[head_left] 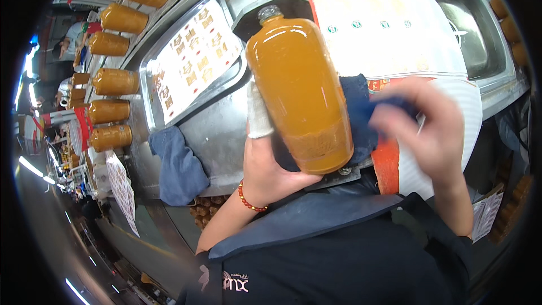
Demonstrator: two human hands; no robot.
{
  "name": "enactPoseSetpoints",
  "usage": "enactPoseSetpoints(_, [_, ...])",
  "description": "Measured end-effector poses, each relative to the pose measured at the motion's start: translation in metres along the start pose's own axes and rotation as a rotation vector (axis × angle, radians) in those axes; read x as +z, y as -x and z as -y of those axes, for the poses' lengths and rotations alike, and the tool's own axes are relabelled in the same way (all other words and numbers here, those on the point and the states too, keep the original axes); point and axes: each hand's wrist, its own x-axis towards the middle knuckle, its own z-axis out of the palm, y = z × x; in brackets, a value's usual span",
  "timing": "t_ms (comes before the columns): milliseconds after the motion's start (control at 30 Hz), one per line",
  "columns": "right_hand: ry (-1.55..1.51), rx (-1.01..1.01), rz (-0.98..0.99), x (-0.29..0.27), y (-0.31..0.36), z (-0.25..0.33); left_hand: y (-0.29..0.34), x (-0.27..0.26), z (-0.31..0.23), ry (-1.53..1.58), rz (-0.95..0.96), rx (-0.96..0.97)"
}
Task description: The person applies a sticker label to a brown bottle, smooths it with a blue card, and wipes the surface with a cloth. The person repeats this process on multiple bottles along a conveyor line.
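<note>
A large glass bottle (299, 90) of orange-amber colour, with a clear neck, leans in front of me with its neck pointing away. My left hand (268, 166) is closed round its lower left side, the thumb near the base and the other fingers mostly hidden behind the glass. White fabric (259, 113) covers part of those fingers. Right of the bottle, my right hand (432, 121) is blurred by motion, with dark blue cloth between thumb and fingers. More dark blue cloth (355, 110) lies behind the bottle's right side.
A metal tray (148, 87) with a sheet of printed stickers (195, 59) stands left on the steel counter (217, 135). A folded blue cloth (179, 166) hangs at its edge. Several amber bottles (116, 82) line the left. A white covered surface (389, 39) and a sink (474, 34) are right.
</note>
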Motion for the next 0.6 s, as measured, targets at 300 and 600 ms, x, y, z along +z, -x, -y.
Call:
enactPoseSetpoints(300, [0.095,-0.158,0.208,0.011,-0.013,0.015,0.008,0.002,0.006,-0.017,-0.015,-0.059])
enactPoseSetpoints(600, [0.482,-0.241,-0.172,-0.008,-0.032,0.015,0.001,0.002,0.012,0.048,-0.024,-0.009])
